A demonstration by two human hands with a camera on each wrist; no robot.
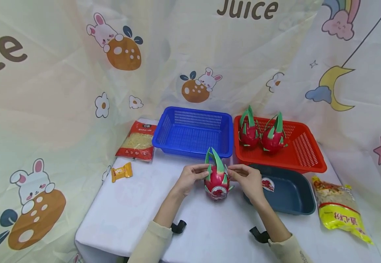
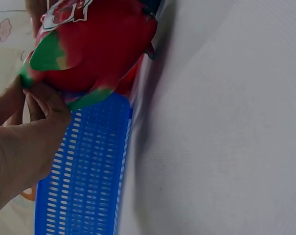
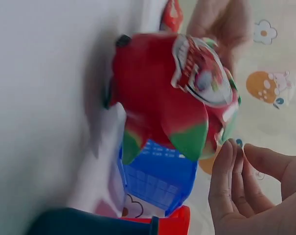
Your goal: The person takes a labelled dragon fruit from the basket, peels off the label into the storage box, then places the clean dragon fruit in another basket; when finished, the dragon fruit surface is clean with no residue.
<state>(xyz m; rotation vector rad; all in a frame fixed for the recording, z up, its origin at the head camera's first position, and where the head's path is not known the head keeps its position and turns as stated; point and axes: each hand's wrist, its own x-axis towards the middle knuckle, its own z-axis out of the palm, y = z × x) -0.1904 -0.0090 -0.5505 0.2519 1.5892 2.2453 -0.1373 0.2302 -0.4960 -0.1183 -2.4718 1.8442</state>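
Observation:
A red dragon fruit (image 1: pixel 217 180) with green leaf tips stands upright on the white table, a round label (image 1: pixel 219 192) on its near side. My left hand (image 1: pixel 189 179) is at its left side; thumb and fingers pinch a green leaf tip (image 2: pixel 25 81), seen in the left wrist view. At the fruit's right side is my right hand (image 1: pixel 247 180). Its thumb and fingertips (image 3: pixel 227 149) are slightly apart beside the fruit in the right wrist view, with nothing visible between them. A similar round sticker (image 1: pixel 268 184) shows at the dark blue tray's left end.
Behind the fruit stands a blue basket (image 1: pixel 193 150). To its right, a red basket (image 1: pixel 297 146) holds two dragon fruits (image 1: pixel 273 138). The dark tray (image 1: pixel 295 210) lies by my right forearm, beside a yellow bag (image 1: pixel 341 212). A red packet (image 1: pixel 137 140) and orange wrapper (image 1: pixel 122 172) lie left.

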